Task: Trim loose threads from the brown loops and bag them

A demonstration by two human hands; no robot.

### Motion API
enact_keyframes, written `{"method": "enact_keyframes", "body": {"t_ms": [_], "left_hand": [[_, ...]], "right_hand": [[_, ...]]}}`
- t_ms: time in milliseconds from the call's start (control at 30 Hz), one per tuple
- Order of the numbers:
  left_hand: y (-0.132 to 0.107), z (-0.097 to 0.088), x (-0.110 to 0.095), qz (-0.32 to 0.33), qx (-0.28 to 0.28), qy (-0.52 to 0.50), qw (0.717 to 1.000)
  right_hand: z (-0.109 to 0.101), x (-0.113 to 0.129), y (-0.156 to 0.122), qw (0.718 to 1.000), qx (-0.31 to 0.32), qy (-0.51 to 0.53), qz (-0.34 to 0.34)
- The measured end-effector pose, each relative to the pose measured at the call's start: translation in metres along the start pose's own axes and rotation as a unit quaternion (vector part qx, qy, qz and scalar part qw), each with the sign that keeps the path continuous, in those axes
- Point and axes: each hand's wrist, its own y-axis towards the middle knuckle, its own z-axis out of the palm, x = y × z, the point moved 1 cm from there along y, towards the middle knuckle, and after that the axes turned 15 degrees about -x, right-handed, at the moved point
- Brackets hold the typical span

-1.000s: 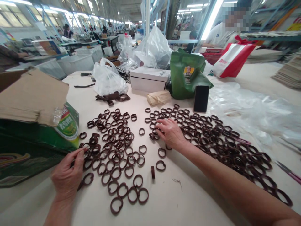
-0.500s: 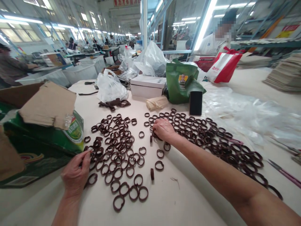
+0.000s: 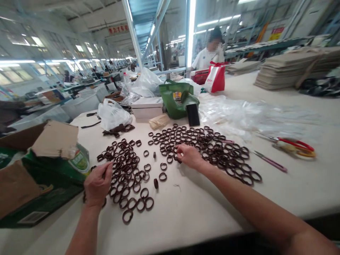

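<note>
Dark brown rings lie in two spreads on the white table (image 3: 202, 209): a left group (image 3: 124, 170) and a larger right group (image 3: 212, 148). My left hand (image 3: 97, 184) rests at the near left edge of the left group, fingers curled with the tips touching rings; whether it grips one is hidden. My right hand (image 3: 189, 156) lies palm down at the near left edge of the right group, fingers bent and pinching at a ring under them. A few single rings (image 3: 162, 176) lie between my hands.
A green cardboard box (image 3: 39, 177) with open flaps sits at the left. Behind the rings stand a black phone (image 3: 192, 114), a green bag (image 3: 176, 97), a white box (image 3: 147, 106) and plastic bags (image 3: 111, 113). Red-handled scissors (image 3: 294, 146) and clear plastic sheeting (image 3: 239, 113) lie right. A person stands at the far end.
The camera has tilted up and pulled back, showing more of the table's right side. My right hand has drawn slightly toward me at the ring pile's edge. My left hand stays by the left group.
</note>
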Motion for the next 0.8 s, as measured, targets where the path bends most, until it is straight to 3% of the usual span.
{"method": "enact_keyframes", "body": {"t_ms": [200,333,467,600,800], "left_hand": [[-0.005,0.042,-0.123,-0.144,0.101,-0.2,0.964],[-0.021,0.065,-0.182,-0.201,0.156,-0.262,0.931],[-0.034,0.075,-0.208,-0.318,0.194,-0.344,0.862],[-0.052,0.064,-0.224,-0.399,0.238,-0.407,0.786],[-0.074,0.026,-0.245,-0.42,0.254,-0.421,0.763]], "right_hand": [[-0.018,-0.016,-0.022,0.996,-0.039,0.072,0.022],[-0.032,-0.025,-0.029,0.99,-0.075,0.107,0.049],[-0.052,-0.019,-0.044,0.981,-0.095,0.152,0.071],[-0.074,0.003,-0.075,0.966,-0.105,0.224,0.071],[-0.092,0.03,-0.12,0.951,-0.11,0.281,0.059]]}}
